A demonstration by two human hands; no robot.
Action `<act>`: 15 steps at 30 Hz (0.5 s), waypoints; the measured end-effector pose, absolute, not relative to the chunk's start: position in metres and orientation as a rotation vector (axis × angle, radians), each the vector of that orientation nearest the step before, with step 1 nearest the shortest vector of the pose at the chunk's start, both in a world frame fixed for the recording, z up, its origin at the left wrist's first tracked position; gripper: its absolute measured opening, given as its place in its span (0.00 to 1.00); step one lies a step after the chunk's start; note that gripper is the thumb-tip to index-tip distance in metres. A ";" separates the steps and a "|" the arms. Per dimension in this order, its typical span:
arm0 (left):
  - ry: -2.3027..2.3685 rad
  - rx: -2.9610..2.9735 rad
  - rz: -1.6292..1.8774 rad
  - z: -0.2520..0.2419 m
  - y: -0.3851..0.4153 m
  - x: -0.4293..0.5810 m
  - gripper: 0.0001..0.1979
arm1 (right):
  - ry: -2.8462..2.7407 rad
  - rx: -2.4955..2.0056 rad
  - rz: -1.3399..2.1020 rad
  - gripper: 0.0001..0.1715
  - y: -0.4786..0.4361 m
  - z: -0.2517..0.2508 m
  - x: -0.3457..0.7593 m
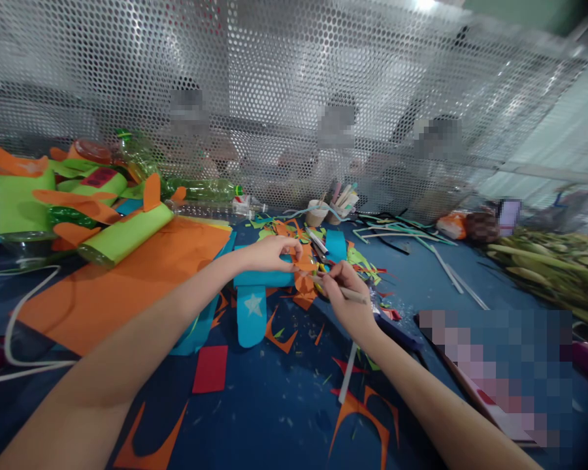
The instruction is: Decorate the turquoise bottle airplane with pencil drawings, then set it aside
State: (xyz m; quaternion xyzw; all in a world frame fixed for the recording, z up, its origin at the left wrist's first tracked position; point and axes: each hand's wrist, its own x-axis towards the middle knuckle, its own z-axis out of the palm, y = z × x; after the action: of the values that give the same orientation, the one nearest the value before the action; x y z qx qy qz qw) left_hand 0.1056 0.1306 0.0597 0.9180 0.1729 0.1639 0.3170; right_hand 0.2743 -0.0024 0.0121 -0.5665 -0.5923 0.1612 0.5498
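Note:
A toy airplane of blue paper lies on the dark blue table, with a pale star on its near wing. Orange paper propeller pieces are at its right end. My left hand reaches over the body, fingers pinched on the orange paper at the nose. In my right hand is a slim pale stick, held like a pen, its tip close to the orange pieces. Whether it is a brush or a pencil I cannot tell.
Orange sheets and finished green paper planes fill the left. Paper scraps litter the middle. Behind stand cups of brushes and pens before a perforated metal screen. Dried stalks lie right.

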 end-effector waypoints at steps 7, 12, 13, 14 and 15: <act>0.477 2.431 0.406 0.064 0.128 0.105 0.08 | -1.460 -1.344 0.447 0.11 -0.002 0.012 0.271; 0.469 2.448 0.402 0.066 0.127 0.105 0.08 | -1.458 -1.373 0.464 0.12 -0.002 0.016 0.269; 0.469 2.449 0.402 0.066 0.127 0.105 0.08 | -1.458 -1.374 0.463 0.12 -0.002 0.017 0.268; 0.469 2.450 0.403 0.066 0.127 0.106 0.08 | -1.457 -1.372 0.464 0.12 -0.002 0.017 0.268; 0.469 2.451 0.404 0.066 0.127 0.106 0.08 | -1.458 -1.368 0.468 0.12 -0.002 0.017 0.268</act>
State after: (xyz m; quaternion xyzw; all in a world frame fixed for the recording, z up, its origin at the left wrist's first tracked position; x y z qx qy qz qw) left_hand 0.1059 0.1267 0.0664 0.9243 0.1768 0.1523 0.3021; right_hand 0.2678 -0.0022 0.0174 -0.5699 -0.6076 0.1952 0.5176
